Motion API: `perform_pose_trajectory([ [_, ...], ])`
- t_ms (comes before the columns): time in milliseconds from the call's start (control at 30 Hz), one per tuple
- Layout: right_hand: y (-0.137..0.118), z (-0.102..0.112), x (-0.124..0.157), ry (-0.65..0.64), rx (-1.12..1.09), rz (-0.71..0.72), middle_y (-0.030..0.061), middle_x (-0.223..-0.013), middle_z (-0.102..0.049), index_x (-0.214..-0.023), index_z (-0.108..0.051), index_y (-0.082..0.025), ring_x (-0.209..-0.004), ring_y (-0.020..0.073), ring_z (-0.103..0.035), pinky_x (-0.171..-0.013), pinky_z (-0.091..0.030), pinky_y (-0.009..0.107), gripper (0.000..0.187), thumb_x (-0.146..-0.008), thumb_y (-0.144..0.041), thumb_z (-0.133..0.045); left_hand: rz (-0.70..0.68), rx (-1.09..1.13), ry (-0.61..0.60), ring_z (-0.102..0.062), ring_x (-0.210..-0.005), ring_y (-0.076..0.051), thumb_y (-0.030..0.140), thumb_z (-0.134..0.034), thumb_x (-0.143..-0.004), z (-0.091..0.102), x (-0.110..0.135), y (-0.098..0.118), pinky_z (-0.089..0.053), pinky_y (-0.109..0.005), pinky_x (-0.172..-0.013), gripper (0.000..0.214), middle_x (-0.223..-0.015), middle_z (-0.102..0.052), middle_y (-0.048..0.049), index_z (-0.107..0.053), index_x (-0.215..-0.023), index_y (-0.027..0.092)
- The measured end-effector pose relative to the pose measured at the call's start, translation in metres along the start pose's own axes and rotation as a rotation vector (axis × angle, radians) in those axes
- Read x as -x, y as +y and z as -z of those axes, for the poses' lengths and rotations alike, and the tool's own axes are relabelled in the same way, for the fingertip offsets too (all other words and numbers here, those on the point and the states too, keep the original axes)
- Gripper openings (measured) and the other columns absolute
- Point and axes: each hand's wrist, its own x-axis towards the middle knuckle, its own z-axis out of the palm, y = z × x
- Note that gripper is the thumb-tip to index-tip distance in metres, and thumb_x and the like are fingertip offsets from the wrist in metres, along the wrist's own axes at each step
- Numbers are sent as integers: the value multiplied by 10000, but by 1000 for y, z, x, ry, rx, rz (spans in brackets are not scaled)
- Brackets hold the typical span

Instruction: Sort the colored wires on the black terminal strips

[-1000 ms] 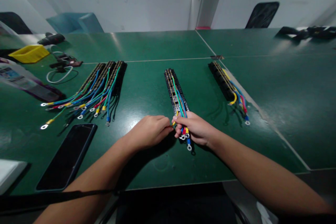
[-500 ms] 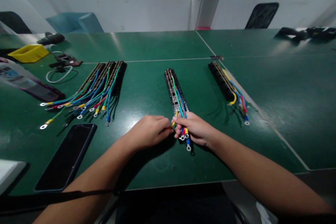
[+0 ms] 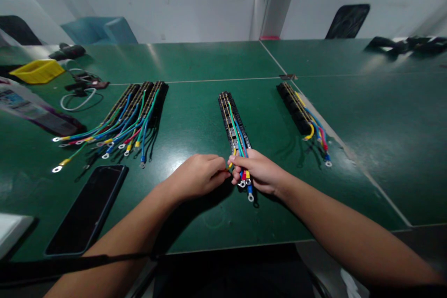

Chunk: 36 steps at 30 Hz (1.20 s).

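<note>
A long black terminal strip [image 3: 233, 123] with green, blue and other coloured wires lies in front of me, pointing away. My right hand [image 3: 261, 170] is closed around the near end of its wires, and several ring terminals [image 3: 250, 197] stick out below the fingers. On the other side, my left hand [image 3: 200, 174] pinches a yellow wire [image 3: 231, 164] that bends out to the left from the strip. The tip of that wire is hidden in the left fingers. Both hands are close together, just above the table.
Three similar wired strips [image 3: 141, 102] lie side by side at left, another strip [image 3: 295, 107] at right. A phone [image 3: 89, 209] rests by my left forearm. Further left are a bottle [image 3: 35, 107], a yellow tray [image 3: 38, 71] and a white cable [image 3: 78, 102] on the green table [image 3: 195, 125].
</note>
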Motion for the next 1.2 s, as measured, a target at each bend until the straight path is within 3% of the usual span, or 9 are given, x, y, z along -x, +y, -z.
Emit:
perform_pose_trajectory([
  [267, 1, 2, 0, 1, 18, 15, -30, -481, -546, -733, -525, -156, -420, 106, -585, -393, -406, 172, 129, -859, -175, -543, 51, -64, -30, -525, -591, -123, 254, -395, -945, 4, -2, 5, -356, -231, -557, 248, -665, -560, -5, -532, -762, 158],
  [600, 2, 1, 0, -10, 22, 21, -15, -459, -552, -671, -506, -155, -411, 106, -582, -407, -420, 177, 203, -873, -174, -517, -22, 50, -13, -512, -604, -105, 297, -512, -889, 2, 2, 0, -344, -214, -555, 170, -695, -561, 0, -561, -799, 161],
  [833, 1, 1, -1, 7, 27, 17, -29, -476, -545, -742, -535, -150, -409, 101, -577, -400, -422, 177, 128, -868, -174, -528, -6, 53, 17, -509, -604, -110, 217, -426, -924, 2, 0, 2, -335, -225, -570, 219, -658, -552, -2, -546, -751, 156],
  [1067, 3, 2, -2, 0, 32, 20, -21, -475, -552, -707, -529, -149, -410, 104, -578, -414, -439, 189, 170, -874, -180, -522, -1, 136, 29, -488, -584, -92, 226, -493, -892, 2, 0, 0, -326, -209, -557, 165, -657, -550, 11, -542, -753, 152],
  [1200, 3, 2, -3, 5, 38, 27, -21, -473, -552, -732, -552, -141, -411, 105, -577, -417, -443, 191, 156, -880, -183, -521, 8, 131, 21, -477, -580, -95, 234, -448, -919, 3, 0, 1, -317, -216, -554, 214, -648, -533, 8, -526, -738, 152],
])
